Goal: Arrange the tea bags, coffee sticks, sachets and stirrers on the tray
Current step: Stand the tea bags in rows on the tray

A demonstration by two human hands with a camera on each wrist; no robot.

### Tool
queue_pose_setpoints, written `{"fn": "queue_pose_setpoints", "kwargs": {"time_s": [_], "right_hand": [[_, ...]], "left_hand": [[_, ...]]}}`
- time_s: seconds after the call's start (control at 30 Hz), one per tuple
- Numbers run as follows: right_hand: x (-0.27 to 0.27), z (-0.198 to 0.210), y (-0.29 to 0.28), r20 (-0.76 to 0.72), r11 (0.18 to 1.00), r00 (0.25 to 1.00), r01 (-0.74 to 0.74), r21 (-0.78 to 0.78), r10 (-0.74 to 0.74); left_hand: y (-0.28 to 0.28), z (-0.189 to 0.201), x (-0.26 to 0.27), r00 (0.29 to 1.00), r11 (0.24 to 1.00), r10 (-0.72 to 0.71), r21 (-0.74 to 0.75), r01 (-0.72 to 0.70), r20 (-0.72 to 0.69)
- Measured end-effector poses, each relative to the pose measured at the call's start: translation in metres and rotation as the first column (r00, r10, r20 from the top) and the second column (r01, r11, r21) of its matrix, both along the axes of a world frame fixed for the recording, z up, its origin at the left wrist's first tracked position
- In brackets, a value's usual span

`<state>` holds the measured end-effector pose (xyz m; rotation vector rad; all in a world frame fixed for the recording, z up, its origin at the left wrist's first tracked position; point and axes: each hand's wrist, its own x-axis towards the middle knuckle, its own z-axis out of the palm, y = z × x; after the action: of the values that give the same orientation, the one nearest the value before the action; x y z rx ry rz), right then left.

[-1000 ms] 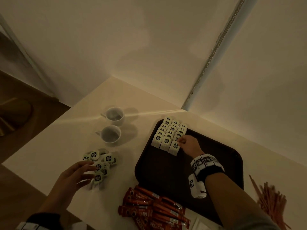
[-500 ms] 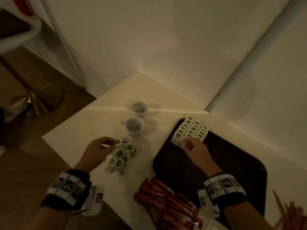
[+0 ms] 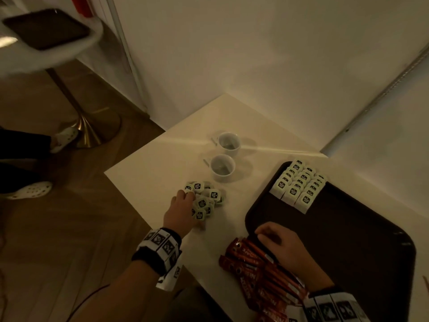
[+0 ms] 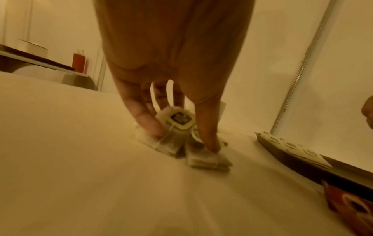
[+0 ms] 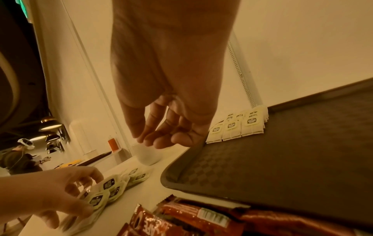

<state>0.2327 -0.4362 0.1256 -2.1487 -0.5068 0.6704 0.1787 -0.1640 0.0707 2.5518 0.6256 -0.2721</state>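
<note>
hands split between loose tea bags and coffee sticks

we take the dark tray (image 3: 336,240) as our landmark. three neat rows of tea bags (image 3: 299,184) sit in its far left corner. to the left of the tray, on the white table (image 3: 148,173), our left hand (image 3: 180,212) comes down over the loose pile of tea bags (image 3: 205,201), finger and thumb pinching in on the bags; blur hides how many it grips. two white cups (image 3: 222,167) stand beyond that pile. at the tray's near left rim our right hand (image 3: 282,242) hovers with fingers loosely curled, holding nothing. the red coffee sticks (image 3: 255,273) lie heaped beneath it, partly hidden by the wrist and cut off at the bottom edge.
</note>
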Motion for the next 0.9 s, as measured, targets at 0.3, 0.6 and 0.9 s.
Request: {"fn": "queue_pose_setpoints", "kwargs": {"time_s": [0.3, 0.6, 0.9], "right_hand": [[0.0, 0.009, 0.011, -0.001, 0.999, 1.0, 0.007, 0.044, -0.007], [0.033, 0.047, 0.073, -0.038, 0.972, 0.997, -0.051, 0.231, 0.062], [0.049, 0.062, 0.069, -0.32, 0.845, 0.944, 0.233, 0.482, -0.078]], "left_hand": [[-0.001, 0.0, -0.005, 0.994, 0.976, 0.082, -0.208, -0.066, 0.069], [-0.025, 0.091, 0.026, 0.961, 0.681, 0.111, -0.723, 0.113, 0.255], [-0.054, 0.126, 0.053, 0.979, 0.303, 0.171, -0.951, 0.055, 0.111]]}}
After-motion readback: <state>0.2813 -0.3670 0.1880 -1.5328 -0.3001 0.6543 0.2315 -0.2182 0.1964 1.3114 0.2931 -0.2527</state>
